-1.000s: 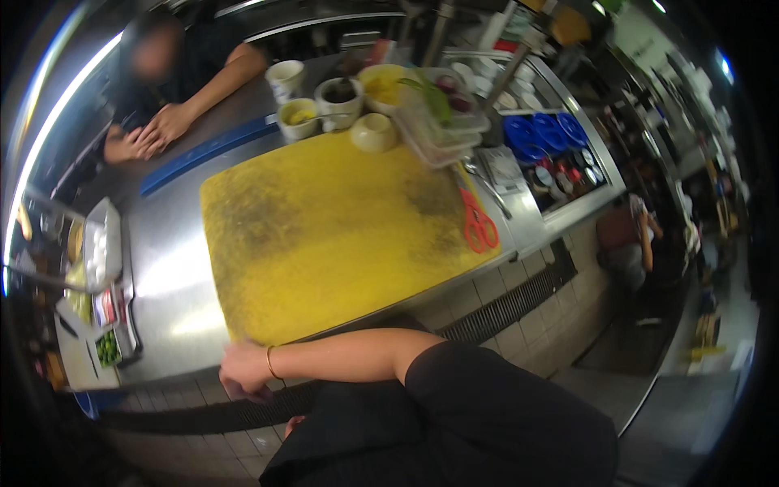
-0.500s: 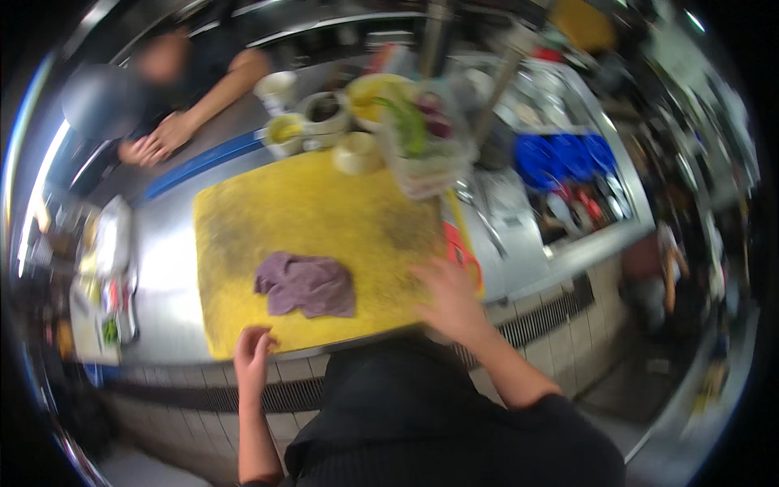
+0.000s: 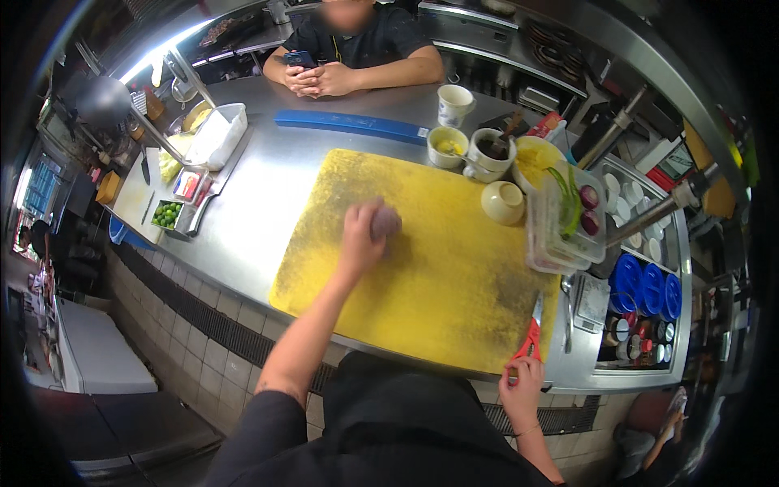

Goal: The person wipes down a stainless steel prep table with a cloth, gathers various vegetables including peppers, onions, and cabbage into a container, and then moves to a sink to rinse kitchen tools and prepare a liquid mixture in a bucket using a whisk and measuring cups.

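Observation:
My left hand [image 3: 360, 241] is closed on a bunched purple cloth [image 3: 387, 221], pressing it against the large yellow cutting board [image 3: 438, 284]. The hand hides part of the cloth. At the board's near right corner, my right hand [image 3: 522, 387] pinches the handle end of what look like red-handled scissors [image 3: 529, 339]. Their metal blades point away from me and lie along the board's right side. Dark stains mark several areas of the board.
Beyond the board stand white cups [image 3: 456, 104], a tipped cream bowl [image 3: 503, 203] and a plastic tub [image 3: 560, 256] with onions. A long blue box [image 3: 349, 125] lies farther back. Across the counter, a person [image 3: 357, 57] holds a phone. Limes [image 3: 168, 214] sit left.
My left hand has reached onto the board and taken hold of the cloth, which is now bunched. My right hand has come onto the red handle. The view has swung left.

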`<state>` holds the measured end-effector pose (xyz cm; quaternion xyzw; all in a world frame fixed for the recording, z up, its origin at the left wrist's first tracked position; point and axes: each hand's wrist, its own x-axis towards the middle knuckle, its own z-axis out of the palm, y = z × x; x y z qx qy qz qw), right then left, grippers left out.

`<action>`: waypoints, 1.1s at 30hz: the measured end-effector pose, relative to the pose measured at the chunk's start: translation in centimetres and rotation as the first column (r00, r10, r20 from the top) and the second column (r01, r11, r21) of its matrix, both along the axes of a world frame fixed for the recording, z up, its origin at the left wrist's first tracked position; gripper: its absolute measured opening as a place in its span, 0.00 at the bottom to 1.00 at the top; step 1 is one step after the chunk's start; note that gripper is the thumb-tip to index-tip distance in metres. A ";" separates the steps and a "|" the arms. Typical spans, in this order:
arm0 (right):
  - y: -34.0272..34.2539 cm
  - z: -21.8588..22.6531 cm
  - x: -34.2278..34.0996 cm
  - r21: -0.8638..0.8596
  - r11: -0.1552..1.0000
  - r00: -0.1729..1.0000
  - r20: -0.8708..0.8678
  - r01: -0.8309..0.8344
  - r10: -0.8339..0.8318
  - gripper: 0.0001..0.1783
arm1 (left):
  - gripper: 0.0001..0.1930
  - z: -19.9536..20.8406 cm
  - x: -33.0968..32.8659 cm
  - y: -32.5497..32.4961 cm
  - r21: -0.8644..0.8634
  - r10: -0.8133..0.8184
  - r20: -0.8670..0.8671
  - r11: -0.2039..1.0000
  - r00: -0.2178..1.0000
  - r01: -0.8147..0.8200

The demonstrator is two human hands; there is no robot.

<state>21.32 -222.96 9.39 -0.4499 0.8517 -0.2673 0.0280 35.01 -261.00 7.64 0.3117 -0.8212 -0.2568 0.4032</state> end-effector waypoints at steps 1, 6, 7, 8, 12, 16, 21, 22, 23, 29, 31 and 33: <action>-0.6 0.0 0.5 0.005 1.000 1.000 -0.014 0.013 -0.013 0.10 | 0.25 1.0 -0.4 -3.5 -0.075 -0.025 -0.021 0.997 0.999 0.024; -4.9 -0.2 4.8 0.024 0.986 0.985 -0.036 0.167 -0.166 0.11 | 0.19 1.9 -4.2 -18.2 -0.203 -0.198 0.185 0.950 0.962 0.235; -5.9 0.1 5.7 0.029 0.982 0.982 -0.044 0.187 -0.185 0.11 | 0.19 0.9 -3.8 -20.8 -0.174 -0.193 0.251 0.955 0.949 0.240; -6.9 0.1 6.7 0.030 0.978 0.977 -0.059 0.207 -0.205 0.11 | 0.18 -0.4 -3.1 -23.5 -0.144 -0.186 0.316 0.960 0.930 0.240; -8.9 1.0 11.4 0.087 0.952 0.956 -0.042 0.294 -0.291 0.11 | 0.20 -2.5 -1.5 -27.7 -0.050 -0.262 0.288 0.957 0.921 0.287; -10.3 2.1 15.5 0.014 0.957 0.953 0.085 0.290 -0.290 0.11 | 0.22 -3.1 6.2 -29.1 -0.066 -0.187 0.209 0.977 0.960 0.205; -12.9 4.3 16.4 -0.150 0.985 0.978 0.205 0.080 -0.048 0.13 | 0.28 -0.2 16.6 -18.1 0.295 -0.214 0.188 0.943 0.959 0.153; -14.5 4.9 16.0 -0.158 0.988 0.978 0.207 0.000 0.033 0.13 | 0.26 -2.6 19.7 -15.8 0.140 -0.159 0.221 0.982 0.962 0.130; -15.8 5.2 15.8 -0.160 0.986 0.975 0.211 -0.040 0.073 0.14 | 0.26 -1.1 21.6 -12.7 0.129 -0.274 0.199 0.959 0.941 0.252; -24.1 8.5 16.6 -0.061 0.867 0.865 0.057 -0.495 0.498 0.19 | 0.28 -1.2 33.1 0.5 0.134 -0.096 0.272 0.989 0.957 0.061; -26.7 9.9 17.8 -0.130 0.826 0.833 -0.001 -0.549 0.553 0.17 | 0.25 -3.2 36.1 1.8 0.181 -0.059 0.212 0.983 0.975 0.020; -29.9 11.9 20.3 -0.296 0.807 0.806 0.161 -0.512 0.570 0.14 | 0.23 -6.4 39.8 1.5 0.212 0.006 0.210 0.976 0.978 -0.051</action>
